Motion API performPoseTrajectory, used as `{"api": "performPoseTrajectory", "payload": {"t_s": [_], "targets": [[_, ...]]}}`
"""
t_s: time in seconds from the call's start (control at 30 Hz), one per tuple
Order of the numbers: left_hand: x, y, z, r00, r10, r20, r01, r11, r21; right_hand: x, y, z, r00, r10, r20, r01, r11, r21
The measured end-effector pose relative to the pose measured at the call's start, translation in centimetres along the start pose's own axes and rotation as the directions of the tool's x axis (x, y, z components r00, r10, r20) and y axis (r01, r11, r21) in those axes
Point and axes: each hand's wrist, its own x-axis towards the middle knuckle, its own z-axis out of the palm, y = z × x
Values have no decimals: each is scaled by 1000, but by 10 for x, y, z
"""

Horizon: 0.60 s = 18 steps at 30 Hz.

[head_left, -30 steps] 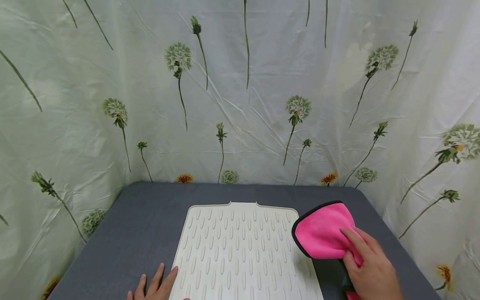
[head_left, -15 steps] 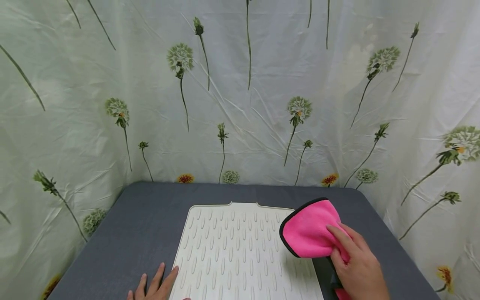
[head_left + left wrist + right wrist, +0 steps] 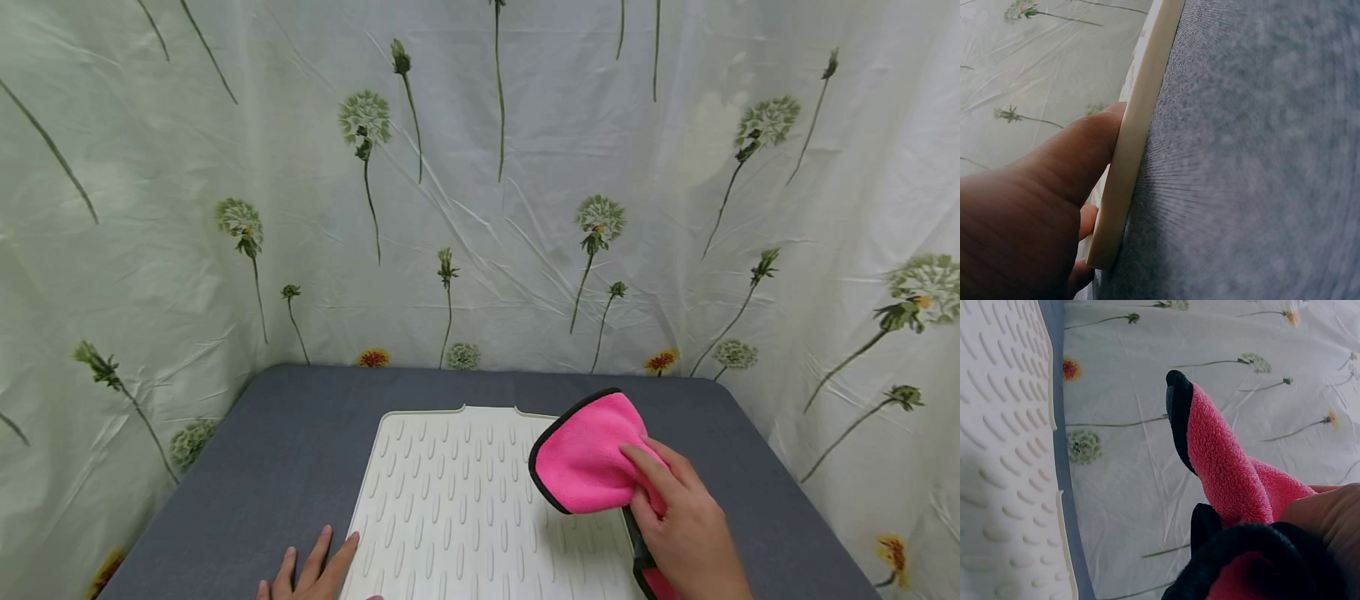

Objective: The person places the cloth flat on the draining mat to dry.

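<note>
A pink cloth [image 3: 588, 458] with black edging, fuzzy in the right wrist view, is gripped by my right hand [image 3: 690, 529] between thumb and fingers. It is raised above the right side of a white ribbed mat [image 3: 435, 500], and part of it hangs below the hand. My left hand [image 3: 311, 571] lies at the mat's near left, fingers straight and spread, one fingertip at the mat's left edge. In the left wrist view, the thumb [image 3: 1094, 134] rests against the mat's pale rim [image 3: 1125, 162], and other fingertips show behind it.
The mat lies on a dark grey cloth-covered table [image 3: 292, 450]. A pale curtain [image 3: 480, 208] printed with dandelions hangs behind the table and along both sides. At its far edge the mat has a raised notch.
My right hand has moved left with the pink cloth, from beside the mat's right edge to over its right part. My left hand has stayed in place.
</note>
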Motion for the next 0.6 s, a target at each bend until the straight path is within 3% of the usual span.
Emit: {"api": "performPoseTrajectory", "payload": {"t_s": [0.2,0.6], "targets": [[-2,-1,-3,1000,-5,27,6,1000,-21,3,-11,7,999,-26,20,25,999,36],[-4,-1,-5,1000,6,25,-6,1000,-13,8,-29,32,992,-92,80,86,993,79]]}}
